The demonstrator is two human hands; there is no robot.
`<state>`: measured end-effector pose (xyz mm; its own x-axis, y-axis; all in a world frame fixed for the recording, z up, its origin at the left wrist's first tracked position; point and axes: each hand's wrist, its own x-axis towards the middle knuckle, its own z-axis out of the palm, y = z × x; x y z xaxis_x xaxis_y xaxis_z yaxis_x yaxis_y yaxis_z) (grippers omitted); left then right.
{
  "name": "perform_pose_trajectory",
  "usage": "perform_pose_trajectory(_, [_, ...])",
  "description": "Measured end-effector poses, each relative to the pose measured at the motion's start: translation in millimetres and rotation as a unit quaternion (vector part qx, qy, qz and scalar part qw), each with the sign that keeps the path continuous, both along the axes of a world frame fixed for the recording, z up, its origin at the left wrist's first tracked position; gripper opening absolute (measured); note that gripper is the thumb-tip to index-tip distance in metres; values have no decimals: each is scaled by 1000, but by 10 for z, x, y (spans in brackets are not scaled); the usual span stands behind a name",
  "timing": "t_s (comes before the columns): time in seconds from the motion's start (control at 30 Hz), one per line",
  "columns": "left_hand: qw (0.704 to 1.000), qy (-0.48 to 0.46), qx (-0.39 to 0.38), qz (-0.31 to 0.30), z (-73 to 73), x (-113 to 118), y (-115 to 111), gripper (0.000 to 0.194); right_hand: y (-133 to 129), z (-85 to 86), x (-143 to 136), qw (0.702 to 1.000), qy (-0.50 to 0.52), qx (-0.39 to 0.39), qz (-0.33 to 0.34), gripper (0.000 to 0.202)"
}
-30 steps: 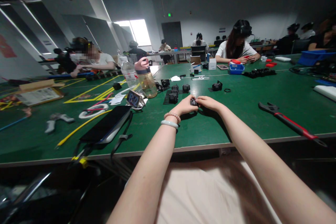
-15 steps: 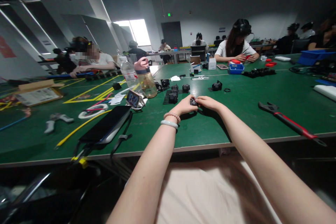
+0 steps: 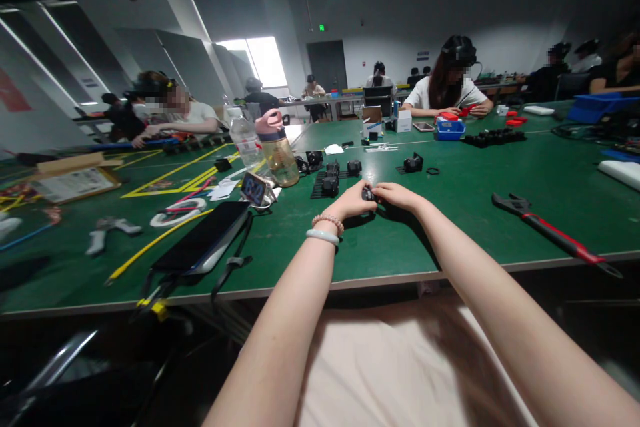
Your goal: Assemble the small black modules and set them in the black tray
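The two hands are brought together over the near part of the green counter, and a small black part is between them. The left hand holds this part with thumb and fingers, while the right hand reaches its other side with the fingertips; how strongly these press, I cannot tell. Taking the black part as the clock centre, a group of black modules lies between nine and ten o'clock, a single module at eleven, and one more module at two. A black ring rests between two and three o'clock, and the wrench is well apart, between three and four, without any hand on it. The step in hand seems to be fine finger work on the part, maybe fitting or adjusting something on it, but the detail is too small and partly covered. As I judge, the next move calls for a steady grip from the left and light, exact pressure from the right fingertips, so that the part does not slip or turn.
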<state>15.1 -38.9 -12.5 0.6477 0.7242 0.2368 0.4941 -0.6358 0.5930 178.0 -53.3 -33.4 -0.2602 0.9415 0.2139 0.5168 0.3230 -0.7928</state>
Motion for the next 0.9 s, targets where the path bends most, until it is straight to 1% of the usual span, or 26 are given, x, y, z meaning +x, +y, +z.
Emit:
perform_pose_trajectory(0.37, [1000, 9, 7, -1, 11, 10, -9, 45, -10, 27, -1, 1000, -6, 0, -6, 30])
perform_pose_trajectory(0.63, [1000, 6, -6, 15, 38, 18, -35, 45, 16, 12, 4, 1000, -13, 1, -4, 30])
perform_pose_trajectory(0.9, [1000, 4, -10, 15, 48, 23, -41, 45, 8, 11, -3, 1000, -23, 9, -8, 33])
